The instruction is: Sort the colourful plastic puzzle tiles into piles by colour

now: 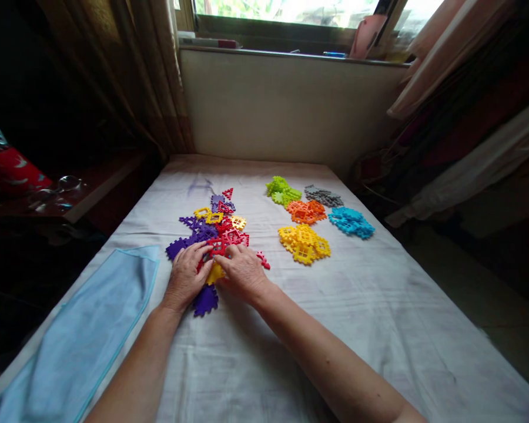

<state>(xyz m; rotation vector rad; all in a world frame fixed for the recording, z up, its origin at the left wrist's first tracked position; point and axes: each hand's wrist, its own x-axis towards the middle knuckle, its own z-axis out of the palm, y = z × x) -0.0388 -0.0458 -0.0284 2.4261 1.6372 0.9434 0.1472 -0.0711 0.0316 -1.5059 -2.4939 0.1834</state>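
Observation:
A mixed pile of flat plastic interlocking tiles lies on the cloth-covered surface, with purple tiles (180,244), red tiles (233,236) and yellow tiles (201,213). At the near end of this pile, my left hand (188,275) has its fingers and thumb closed around a red tile (200,264). My right hand (243,269) is close beside it, fingers bent inward over the pile; what lies under them is hidden. A yellow tile (215,274) shows between the two hands. Nearer to me lies a purple tile (206,301), just below my left hand.
Sorted tile heaps stand to the right: yellow (305,244), orange (306,211), lime green (283,191), grey (323,195) and blue (351,222). A light blue cloth (99,329) lies along the left edge. Glasses (57,194) rest on a side table.

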